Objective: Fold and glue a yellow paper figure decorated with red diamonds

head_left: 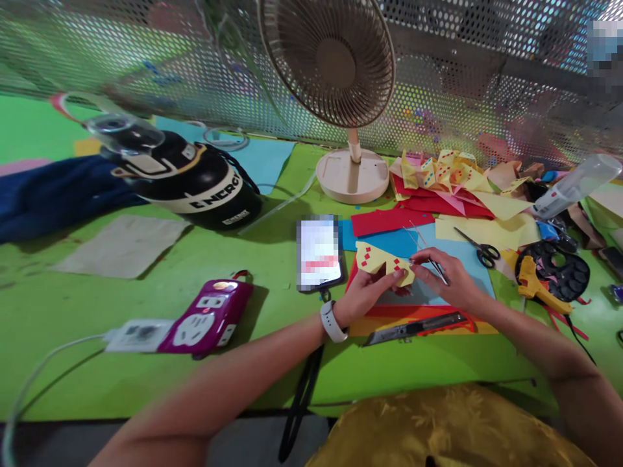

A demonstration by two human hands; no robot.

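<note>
My left hand (pixel 372 292), with a white watch band at its wrist, grips a folded yellow paper piece (pixel 372 258) dotted with red diamond shapes. At that paper's right end my right hand (pixel 445 279) is closed around slim metal tweezers (pixel 439 270), their tips by the paper. Beneath both hands lie light blue paper (pixel 474 282) and red and orange sheets. A retractable utility knife (pixel 416 329) rests just in front. Black-handled scissors (pixel 487 254) lie to the right of my right hand. A phone (pixel 318 253) with a blurred screen lies left of the paper piece.
A fan (pixel 353 175) stands at the back, before a perforated metal screen (pixel 438 84). Leftward are a black bottle (pixel 214 194), a purple power strip (pixel 209 318) and a grey sheet (pixel 126 246). Rightward are paper scraps (pixel 452 172), a yellow glue gun (pixel 540 288) and a clear bottle (pixel 577 185).
</note>
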